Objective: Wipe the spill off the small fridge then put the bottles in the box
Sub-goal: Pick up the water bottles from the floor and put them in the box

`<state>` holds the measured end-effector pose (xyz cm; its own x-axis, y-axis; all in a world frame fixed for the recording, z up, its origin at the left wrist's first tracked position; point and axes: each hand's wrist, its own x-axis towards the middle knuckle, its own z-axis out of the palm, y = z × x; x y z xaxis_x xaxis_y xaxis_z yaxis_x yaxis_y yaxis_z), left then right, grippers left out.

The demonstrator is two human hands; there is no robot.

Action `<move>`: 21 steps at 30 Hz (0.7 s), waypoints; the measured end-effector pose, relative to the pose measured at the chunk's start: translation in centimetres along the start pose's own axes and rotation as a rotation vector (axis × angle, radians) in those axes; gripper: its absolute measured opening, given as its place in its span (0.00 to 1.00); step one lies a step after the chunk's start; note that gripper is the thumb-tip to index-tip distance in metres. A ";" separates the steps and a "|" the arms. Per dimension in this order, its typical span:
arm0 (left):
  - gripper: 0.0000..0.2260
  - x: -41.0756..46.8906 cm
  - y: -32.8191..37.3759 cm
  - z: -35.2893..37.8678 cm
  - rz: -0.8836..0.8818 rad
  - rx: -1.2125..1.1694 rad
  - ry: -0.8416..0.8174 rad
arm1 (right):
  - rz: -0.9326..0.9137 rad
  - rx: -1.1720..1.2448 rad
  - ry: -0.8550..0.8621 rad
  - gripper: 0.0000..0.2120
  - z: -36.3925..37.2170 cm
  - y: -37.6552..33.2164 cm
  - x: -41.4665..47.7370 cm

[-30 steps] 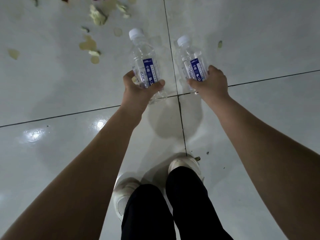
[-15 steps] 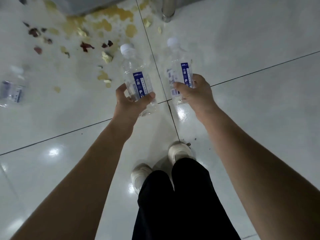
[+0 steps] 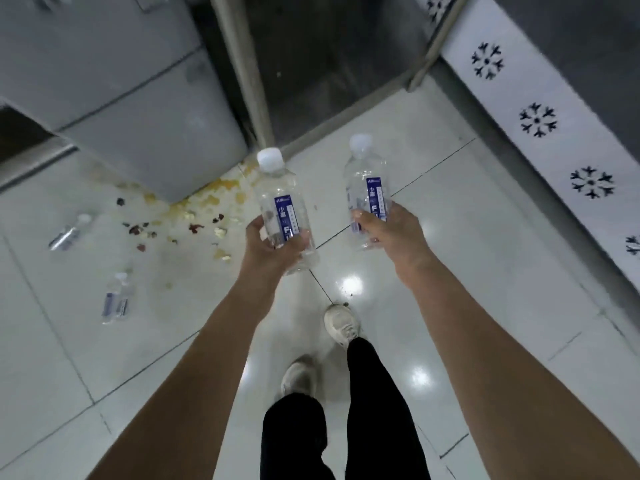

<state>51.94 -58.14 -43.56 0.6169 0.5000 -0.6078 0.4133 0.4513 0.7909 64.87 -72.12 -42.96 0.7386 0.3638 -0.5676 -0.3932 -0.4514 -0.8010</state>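
Observation:
My left hand [image 3: 268,245] grips a clear water bottle [image 3: 282,199] with a white cap and blue label, held upright above the floor. My right hand [image 3: 389,233] grips a second, matching water bottle [image 3: 365,181]. Two more bottles lie on the white tiled floor at the left, one near [image 3: 116,299] and one farther [image 3: 69,232]. The small grey fridge [image 3: 138,109] stands at the upper left, its base ringed by a yellow spill with food scraps [image 3: 194,209]. No box is in view.
A metal table leg [image 3: 249,81] rises beside the fridge, with a dark space behind it. A white panel with black snowflake cut-outs [image 3: 536,123] runs along the right. My legs and white shoes [image 3: 341,323] are below on glossy tiles.
Both hands lifted the bottles higher while I stood up and stepped. The view rose, bringing in the fridge, the table leg, the panel and the two bottles on the floor.

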 end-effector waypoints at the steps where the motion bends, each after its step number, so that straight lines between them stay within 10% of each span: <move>1: 0.29 -1.5 1.2 0.7 0.021 0.015 -0.024 | -0.010 0.000 0.039 0.13 -0.7 -0.8 -1.9; 21: 0.22 -31.8 11.2 20.2 0.325 0.396 -0.733 | -0.160 0.445 0.824 0.11 -22.6 -0.8 -42.6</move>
<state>50.43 -83.91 -13.92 0.9609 -0.1008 -0.2580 0.2607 0.0140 0.9653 46.10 -105.63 -13.83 0.8887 -0.3720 -0.2679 -0.3009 -0.0324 -0.9531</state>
